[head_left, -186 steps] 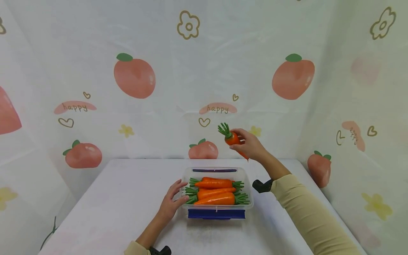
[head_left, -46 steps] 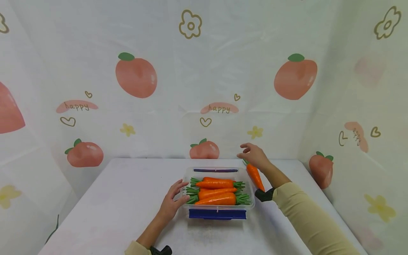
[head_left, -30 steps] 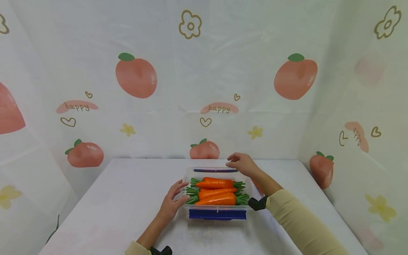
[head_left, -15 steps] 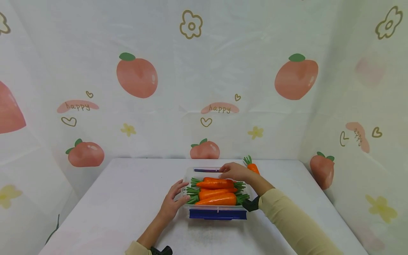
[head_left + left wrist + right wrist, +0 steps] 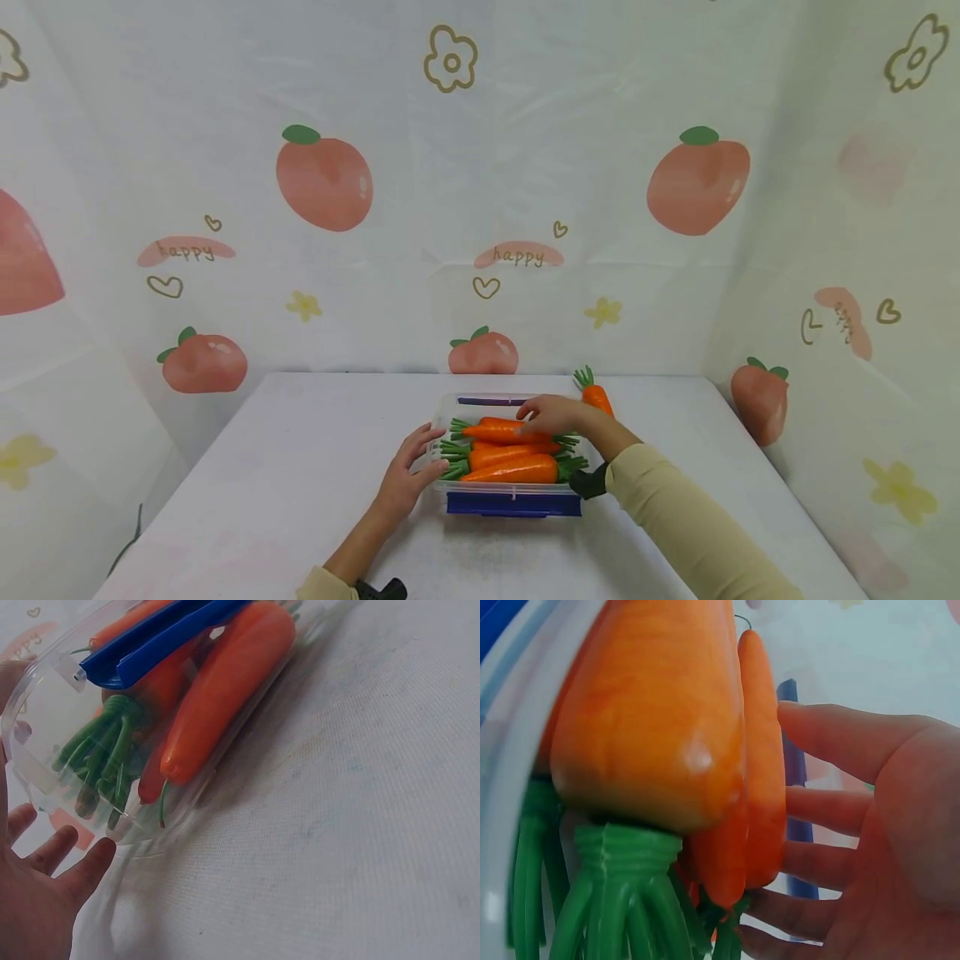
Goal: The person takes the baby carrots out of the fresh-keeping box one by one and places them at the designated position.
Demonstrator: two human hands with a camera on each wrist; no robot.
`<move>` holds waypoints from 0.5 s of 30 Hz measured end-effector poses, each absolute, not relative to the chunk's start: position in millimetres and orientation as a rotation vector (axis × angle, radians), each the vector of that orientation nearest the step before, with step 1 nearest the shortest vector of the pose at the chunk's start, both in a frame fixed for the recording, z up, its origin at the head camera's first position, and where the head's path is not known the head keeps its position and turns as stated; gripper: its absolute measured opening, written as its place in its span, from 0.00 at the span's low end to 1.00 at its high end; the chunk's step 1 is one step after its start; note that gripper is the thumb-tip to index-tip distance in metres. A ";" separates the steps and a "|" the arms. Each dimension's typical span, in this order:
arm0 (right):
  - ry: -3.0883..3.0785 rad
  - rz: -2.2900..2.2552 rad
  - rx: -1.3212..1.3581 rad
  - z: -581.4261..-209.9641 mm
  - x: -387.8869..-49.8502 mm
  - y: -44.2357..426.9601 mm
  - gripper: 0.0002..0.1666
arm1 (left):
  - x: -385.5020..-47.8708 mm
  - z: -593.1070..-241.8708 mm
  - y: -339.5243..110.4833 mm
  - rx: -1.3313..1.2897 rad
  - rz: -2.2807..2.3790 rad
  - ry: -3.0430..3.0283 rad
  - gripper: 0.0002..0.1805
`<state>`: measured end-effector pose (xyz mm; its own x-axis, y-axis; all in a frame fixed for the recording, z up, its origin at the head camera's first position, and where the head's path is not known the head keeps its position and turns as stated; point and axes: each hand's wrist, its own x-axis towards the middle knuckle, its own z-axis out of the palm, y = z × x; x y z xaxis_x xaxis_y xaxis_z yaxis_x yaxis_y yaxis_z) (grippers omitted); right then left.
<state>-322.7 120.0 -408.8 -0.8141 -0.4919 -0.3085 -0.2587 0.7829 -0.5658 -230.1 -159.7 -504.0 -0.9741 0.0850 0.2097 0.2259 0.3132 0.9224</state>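
Observation:
A clear plastic box with blue latches holds several orange carrots with green tops. My left hand touches the box's left side with spread fingers, as the left wrist view also shows the hand beside the clear wall. Over the back right of the box, my right hand reaches down to the rearmost carrots. In the right wrist view this hand has its fingers extended, their tips against or just beside a carrot; no grip shows.
One more carrot lies on the white table behind the right forearm, outside the box. A white printed curtain hangs behind and at both sides. A dark cord is at the left edge.
My right hand held a carrot in the air, released it on the table right of the box, then moved left and down to the carrots inside. My left hand stayed at the box.

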 end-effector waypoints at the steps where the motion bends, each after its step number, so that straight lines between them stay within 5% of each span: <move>1: 2.527 -0.705 -0.571 -408.9 -322.8 120.9 0.24 | -230.2 -503.6 -159.6 -0.289 -1.752 -2.440 0.26; 15: 2.517 -0.701 -0.559 -409.6 -323.4 122.6 0.21 | -230.4 -503.9 -159.0 -0.285 -1.726 -2.454 0.26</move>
<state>-323.4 122.6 -409.6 -0.8089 -0.4914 -0.3228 -0.2537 0.7870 -0.5624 -230.4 -159.0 -503.9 -0.9740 0.0799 0.2119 0.2265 0.3288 0.9168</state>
